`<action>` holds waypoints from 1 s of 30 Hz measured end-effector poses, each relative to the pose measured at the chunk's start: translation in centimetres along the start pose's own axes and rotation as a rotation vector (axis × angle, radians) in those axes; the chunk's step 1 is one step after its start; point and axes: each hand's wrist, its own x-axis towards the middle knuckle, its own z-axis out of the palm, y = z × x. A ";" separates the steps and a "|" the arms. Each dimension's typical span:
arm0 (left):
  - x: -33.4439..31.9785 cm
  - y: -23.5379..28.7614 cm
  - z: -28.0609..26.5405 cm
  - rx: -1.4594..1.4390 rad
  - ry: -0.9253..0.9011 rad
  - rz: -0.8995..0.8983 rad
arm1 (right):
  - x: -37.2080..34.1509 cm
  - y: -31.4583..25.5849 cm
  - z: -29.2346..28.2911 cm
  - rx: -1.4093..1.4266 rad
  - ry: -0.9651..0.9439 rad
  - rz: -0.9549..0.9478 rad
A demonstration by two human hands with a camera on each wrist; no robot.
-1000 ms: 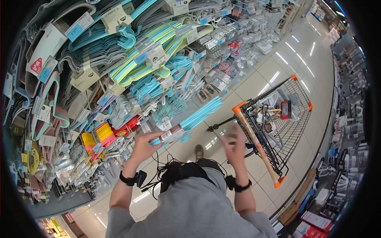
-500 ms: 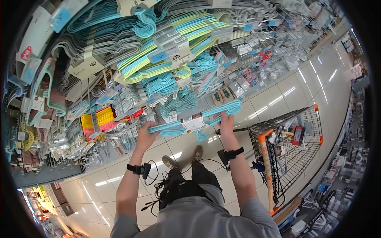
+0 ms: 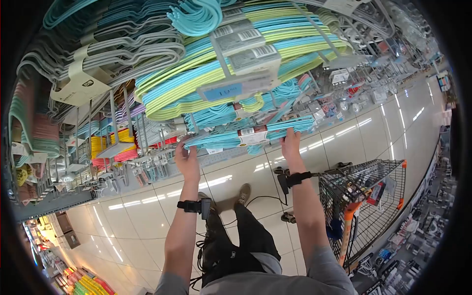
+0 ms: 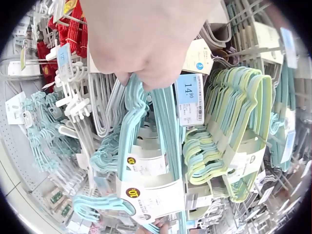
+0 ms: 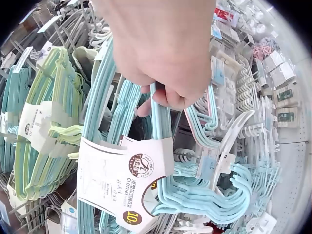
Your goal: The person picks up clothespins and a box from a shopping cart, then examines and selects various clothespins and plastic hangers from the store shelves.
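Observation:
A pack of light-blue clothes hangers (image 3: 216,139) spans both hands in the head view, level with the lower pegs of the rack. Its white paper band (image 5: 122,180) carries a "10" and the word CLOTHES. My left hand (image 3: 187,160) grips one end, thumb and fingers around the hanger bars. At the other end my right hand (image 3: 291,145) pinches the bars, fingertips curled beneath them in the right wrist view. The hooks (image 5: 229,200) hang to one side of the band. Behind the pack, similar blue hangers (image 4: 109,151) hang on the rack.
Green-and-blue hangers (image 3: 196,93) hang just above the hands, with a price tag (image 3: 223,92) in front. Grey hangers (image 3: 132,54) hang to the left. A wire shopping cart (image 3: 366,196) stands at the right on the tiled floor (image 3: 162,206).
The right hand, free a second ago, has taken hold of the pack's right end. Both hands have carried the pack closer to the rack, and the body has moved nearer the shelves.

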 end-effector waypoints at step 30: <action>1.6 -0.9 3.4 -0.039 0.094 0.094 | 5.0 -0.3 3.4 0.010 -0.008 0.025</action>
